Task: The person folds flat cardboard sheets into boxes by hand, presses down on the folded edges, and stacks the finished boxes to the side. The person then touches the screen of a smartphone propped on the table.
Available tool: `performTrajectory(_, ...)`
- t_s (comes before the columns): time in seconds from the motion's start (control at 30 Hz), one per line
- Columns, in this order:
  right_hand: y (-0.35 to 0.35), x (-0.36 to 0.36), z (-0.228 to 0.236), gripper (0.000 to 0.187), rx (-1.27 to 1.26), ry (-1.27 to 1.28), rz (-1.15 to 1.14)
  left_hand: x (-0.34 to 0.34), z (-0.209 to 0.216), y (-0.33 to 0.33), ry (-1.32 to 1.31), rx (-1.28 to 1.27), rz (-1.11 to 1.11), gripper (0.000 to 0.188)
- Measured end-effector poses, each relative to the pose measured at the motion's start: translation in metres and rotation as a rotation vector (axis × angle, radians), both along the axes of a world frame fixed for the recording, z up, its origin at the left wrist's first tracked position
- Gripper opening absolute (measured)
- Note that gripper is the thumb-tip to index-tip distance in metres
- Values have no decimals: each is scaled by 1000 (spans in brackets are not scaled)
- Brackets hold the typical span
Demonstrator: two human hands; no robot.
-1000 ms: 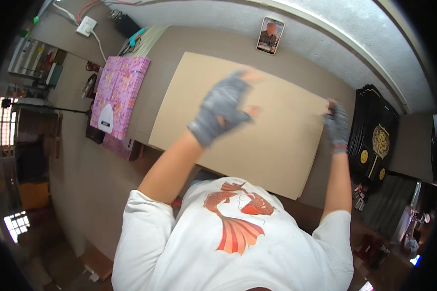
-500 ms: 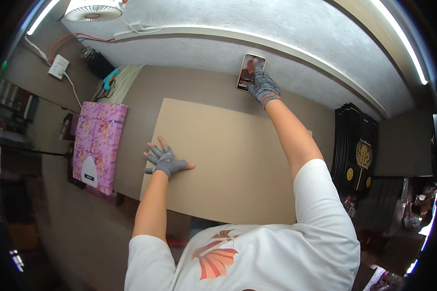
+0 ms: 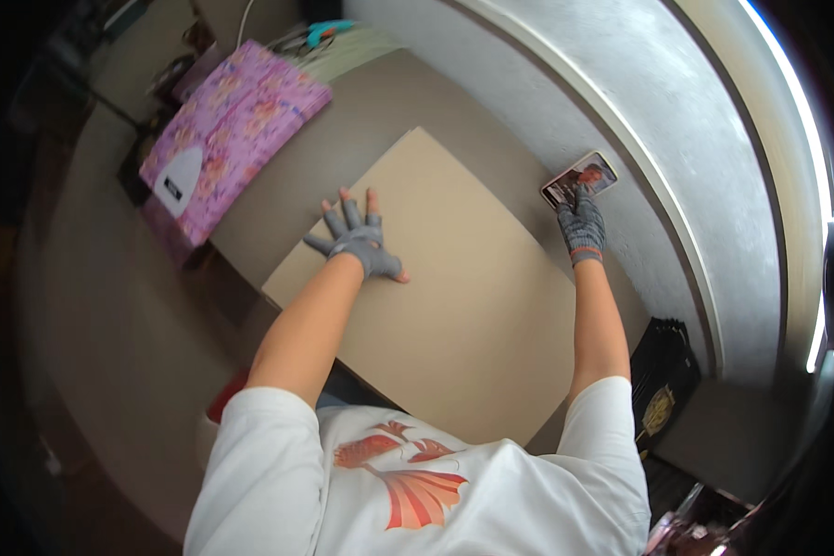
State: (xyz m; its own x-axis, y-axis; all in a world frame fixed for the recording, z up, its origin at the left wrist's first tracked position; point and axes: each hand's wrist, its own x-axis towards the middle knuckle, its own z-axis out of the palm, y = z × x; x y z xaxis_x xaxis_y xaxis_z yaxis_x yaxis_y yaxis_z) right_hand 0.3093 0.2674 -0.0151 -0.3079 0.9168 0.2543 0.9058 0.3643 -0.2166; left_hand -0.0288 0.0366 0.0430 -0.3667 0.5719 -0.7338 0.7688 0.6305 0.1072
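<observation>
My left hand (image 3: 361,243), in a grey fingerless glove, lies flat with its fingers spread on a large tan cardboard sheet (image 3: 459,306). A sheet edge showing along the left side suggests more than one layer. To the right, a smartphone (image 3: 573,182) with a lit screen leans against the wall at the back of the table. My right hand (image 3: 582,228), in a mottled grey knit glove with an orange cuff line, reaches to the phone's lower part. Its fingers stretch onto the screen without wrapping around the phone; some fingertips are hard to make out.
A pink-purple floral package (image 3: 236,139) lies at the table's left. Behind it are a turquoise item (image 3: 327,33) and pale strips (image 3: 366,53). Black folded packages with gold print (image 3: 665,380) stand at the right. A ledge (image 3: 612,102) runs along the wall.
The view has turned, so the table appears rotated and the fan and socket strip have left the picture. My right hand is lower on the phone; my left stays spread on the cardboard.
</observation>
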Motion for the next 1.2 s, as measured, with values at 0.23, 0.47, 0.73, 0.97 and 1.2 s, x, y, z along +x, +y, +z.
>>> performTrajectory(0.23, -75, -31, -31, 58, -110, 206, -11, -10, -3, -10, 19, 20, -14, 145)
performTrajectory(0.47, -117, -61, -36, 53, -25, -180, -225, -3, 5, -12, 17, 21, -37, 143)
performTrajectory(0.73, -134, -55, -48, 44, 62, -171, -261, -3, 1, -15, -32, 61, -44, 140)
performTrajectory(0.97, -139, -64, -41, 46, 117, -177, -265, -7, -22, -18, -7, 221, -5, 139)
performTrajectory(1.2, -102, -23, -57, 53, 26, -16, -267, -10, 155, -10, -1083, 1504, -305, 102)
